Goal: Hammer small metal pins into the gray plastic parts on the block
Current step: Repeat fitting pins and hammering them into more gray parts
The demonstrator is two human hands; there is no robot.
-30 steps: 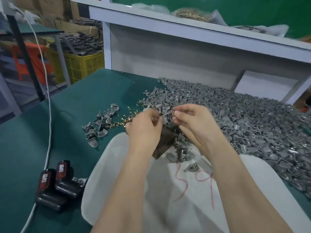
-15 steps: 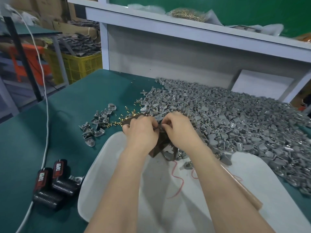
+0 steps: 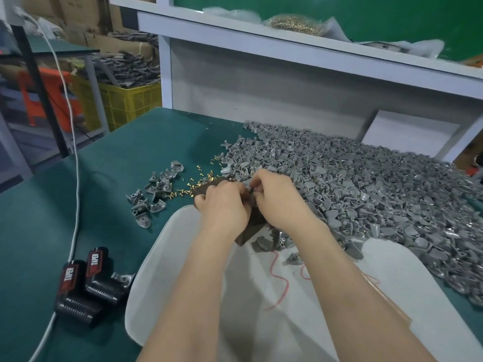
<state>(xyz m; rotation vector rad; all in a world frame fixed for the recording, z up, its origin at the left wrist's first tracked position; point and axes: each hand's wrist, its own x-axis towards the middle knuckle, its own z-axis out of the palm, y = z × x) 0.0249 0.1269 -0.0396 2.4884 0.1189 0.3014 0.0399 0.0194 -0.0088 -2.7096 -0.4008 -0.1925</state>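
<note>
We curl the fingers of our left hand [image 3: 222,205] and right hand [image 3: 279,202] round a part [image 3: 248,183] atop the block [image 3: 209,186], nothing hammered yet, we judge; a few parts [image 3: 154,194] lie left, seemingly done; the pile [image 3: 366,194] and loose pins [image 3: 193,182] await.

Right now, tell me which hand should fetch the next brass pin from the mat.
Left, probably. The brass pins lie on the green mat just left of the brown block, beside the left hand. The right hand sits across the block, by the heap of gray parts.
</note>
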